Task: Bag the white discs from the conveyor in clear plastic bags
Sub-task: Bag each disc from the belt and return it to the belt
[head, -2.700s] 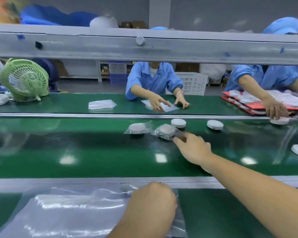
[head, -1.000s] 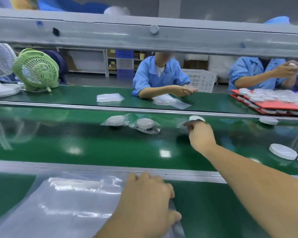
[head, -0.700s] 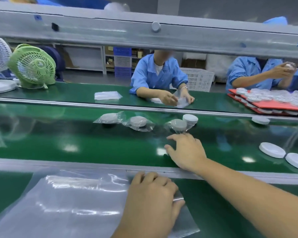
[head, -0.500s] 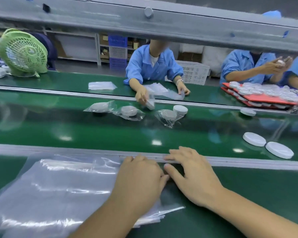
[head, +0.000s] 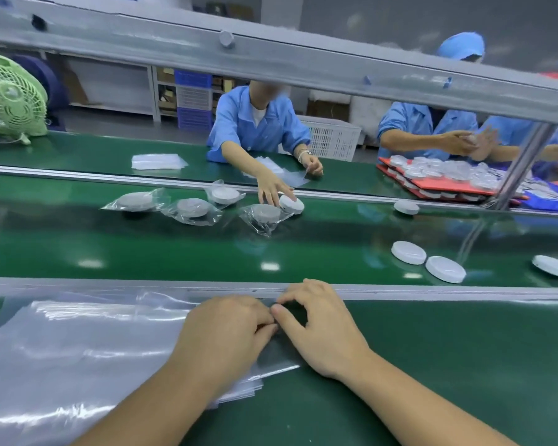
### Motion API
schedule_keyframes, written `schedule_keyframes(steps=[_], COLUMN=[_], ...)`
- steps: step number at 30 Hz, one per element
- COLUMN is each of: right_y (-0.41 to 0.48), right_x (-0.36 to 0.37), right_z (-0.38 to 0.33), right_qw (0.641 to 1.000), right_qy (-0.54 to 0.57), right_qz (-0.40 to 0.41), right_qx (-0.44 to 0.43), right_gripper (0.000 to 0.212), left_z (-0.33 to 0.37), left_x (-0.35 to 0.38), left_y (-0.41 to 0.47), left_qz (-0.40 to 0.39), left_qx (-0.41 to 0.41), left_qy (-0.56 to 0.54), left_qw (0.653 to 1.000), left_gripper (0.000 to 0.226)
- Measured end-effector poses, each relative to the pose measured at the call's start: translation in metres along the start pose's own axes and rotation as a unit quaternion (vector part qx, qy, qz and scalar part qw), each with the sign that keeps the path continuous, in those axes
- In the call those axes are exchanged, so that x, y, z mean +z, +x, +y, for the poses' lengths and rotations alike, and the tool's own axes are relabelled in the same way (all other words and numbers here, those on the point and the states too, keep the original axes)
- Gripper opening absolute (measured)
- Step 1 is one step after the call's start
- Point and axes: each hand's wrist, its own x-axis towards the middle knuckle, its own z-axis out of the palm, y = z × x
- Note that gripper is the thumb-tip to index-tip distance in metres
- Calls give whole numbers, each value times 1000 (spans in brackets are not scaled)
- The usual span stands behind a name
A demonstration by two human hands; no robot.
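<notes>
Bag stack [head: 78,349] under left hand [head: 226,329], right hand [head: 322,329] beside, bagged discs [head: 194,209] behind, loose discs [head: 408,252] right.

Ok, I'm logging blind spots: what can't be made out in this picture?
Head view only.
Stack of clear bags: cut off by left and bottom edges.
Grip of left hand and right hand on it: hidden by their fingers.
Rightmost white disc: clipped by right edge.

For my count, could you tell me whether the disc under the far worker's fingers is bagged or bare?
Bare: the white disc has no plastic round it, unlike its bagged neighbour.
</notes>
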Motion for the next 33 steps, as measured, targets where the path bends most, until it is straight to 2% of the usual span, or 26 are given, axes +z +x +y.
schedule_keyframes(steps=[3,6,8,9,11,12,14,16,17,19,22,25,27,31,33], right_y=[4,13,21,28,51,63,79,85,86,88,91,95,105,118,117], right_x=[-3,-10,-20,-29,-51,-63,-85,-92,-93,-96,-103,-100,-91,-76,-77], right_z=[0,7,23,34,68,86,123,155,167,178,189,200,205,201,185], right_qw=[997,982,983,989,989,977,937,911,912,920,902,923,937,940,954], right_qy=[78,182,173,131,-36,-135,-259,-277,-271,-282,-374,-301,-239,-260,-229], right_qz=[19,-7,5,44,126,122,30,-64,-83,-63,-41,-36,-39,-3,48], right_qx=[23,56,56,54,72,111,232,298,297,266,214,237,251,222,187], right_gripper=[35,23,22,24,33,43,63,68,64,53,52,70,74,61,49], left_z=[0,-1,-2,-3,-5,-6,-7,-8,-9,-10,-12,-11,-11,-13,-16], left_x=[-1,-1,1,2,3,3,3,4,4,4,1,-1,0,2,4], left_y=[1,2,2,2,2,2,2,3,3,4,6,5,4,7,8], left_qz=[-25,-34,-30,-25,-18,-16,-9,4,13,39,72,78,80,92,97], left_qx=[5,4,-5,-13,-26,-32,-41,-45,-44,-34,-26,-27,-27,-40,-52], left_qy=[-19,-22,-30,-40,-66,-78,-101,-124,-131,-133,-136,-155,-163,-188,-197], left_qw=[999,999,999,999,997,996,994,991,990,990,988,984,983,977,974], left_gripper=[28,24,23,24,26,26,24,22,21,21,22,22,21,18,17])
